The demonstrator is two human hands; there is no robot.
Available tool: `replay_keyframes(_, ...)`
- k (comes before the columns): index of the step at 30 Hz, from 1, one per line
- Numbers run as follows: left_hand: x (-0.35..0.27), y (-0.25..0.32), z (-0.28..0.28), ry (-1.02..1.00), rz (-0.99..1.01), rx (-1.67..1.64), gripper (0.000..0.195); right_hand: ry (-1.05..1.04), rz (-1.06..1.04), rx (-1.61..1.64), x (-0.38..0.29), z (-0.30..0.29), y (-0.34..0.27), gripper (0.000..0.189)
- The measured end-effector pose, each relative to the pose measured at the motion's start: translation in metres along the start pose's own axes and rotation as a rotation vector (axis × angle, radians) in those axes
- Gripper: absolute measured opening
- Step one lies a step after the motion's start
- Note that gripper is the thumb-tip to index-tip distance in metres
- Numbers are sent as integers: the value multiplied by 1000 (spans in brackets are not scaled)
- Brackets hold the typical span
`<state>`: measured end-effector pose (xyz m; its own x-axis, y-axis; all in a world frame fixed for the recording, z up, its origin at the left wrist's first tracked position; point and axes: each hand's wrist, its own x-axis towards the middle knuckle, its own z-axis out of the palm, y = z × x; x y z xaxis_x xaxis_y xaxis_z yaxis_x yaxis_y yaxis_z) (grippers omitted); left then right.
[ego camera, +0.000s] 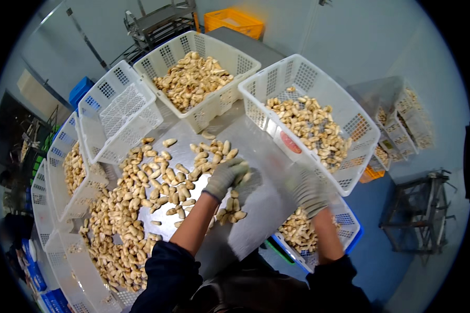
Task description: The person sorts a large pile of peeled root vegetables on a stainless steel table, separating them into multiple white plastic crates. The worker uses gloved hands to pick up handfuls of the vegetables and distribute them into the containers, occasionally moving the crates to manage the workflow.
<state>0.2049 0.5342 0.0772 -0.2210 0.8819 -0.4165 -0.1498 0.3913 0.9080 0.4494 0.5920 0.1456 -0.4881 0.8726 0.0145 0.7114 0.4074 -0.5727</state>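
Observation:
Unshelled peanuts lie heaped across the left of a metal table and thin out towards its middle. My left hand, in a pale knitted glove, is low over the table among loose peanuts. Its fingers are blurred and curled near some peanuts, so a grip cannot be made out. My right hand, gloved too and strongly blurred, is at the table's right edge. It hangs above a lower white crate of peanuts and beside a larger white crate part-filled with peanuts; its fingers are not distinct.
Another peanut-filled crate stands at the table's far side. Left of it is a white crate with a bare mesh floor. More crates line the left edge. A metal stand and stacked crates are on the right.

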Motion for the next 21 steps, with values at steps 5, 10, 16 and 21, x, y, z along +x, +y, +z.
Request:
replay_keyframes(5, 52, 91, 82, -26, 202, -257, 45, -196, -106, -6, -47, 108, -9, 34)
replay_keyframes(10, -4, 105, 14, 193, 491, -8, 42, -234, 63, 31, -50, 112, -10, 36)
replay_keyframes(16, -87, -37, -78, 481, 110, 765, 36, -458, 106, -14, -17, 169, -60, 32)
replay_keyframes(21, -88, -92, -34, 83, -100, 1177, 18, -328, 93, 338, 3, 176, -4, 25)
